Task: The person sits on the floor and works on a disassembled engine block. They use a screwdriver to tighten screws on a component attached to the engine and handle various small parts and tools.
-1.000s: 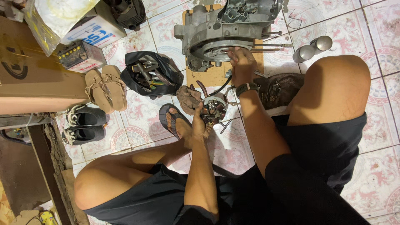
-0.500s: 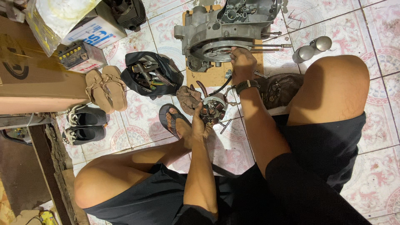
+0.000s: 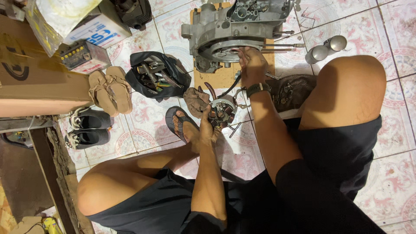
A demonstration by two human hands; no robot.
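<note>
The engine case (image 3: 225, 32) lies on a wooden board (image 3: 216, 78) at the top centre of the frame, its round opening turned toward the person, so the right hand (image 3: 251, 65) can reach straight in. That hand's fingers are curled together at the rim of the opening, touching something too small to tell. Just below, mid-frame, the left hand (image 3: 208, 125) keeps the stator plate (image 3: 222, 112) off the floor and close to the case; its fingers are wrapped on the plate's edge. A rag (image 3: 195, 100) lies beside it, and an open tool bag (image 3: 158, 76) sits to the left.
</note>
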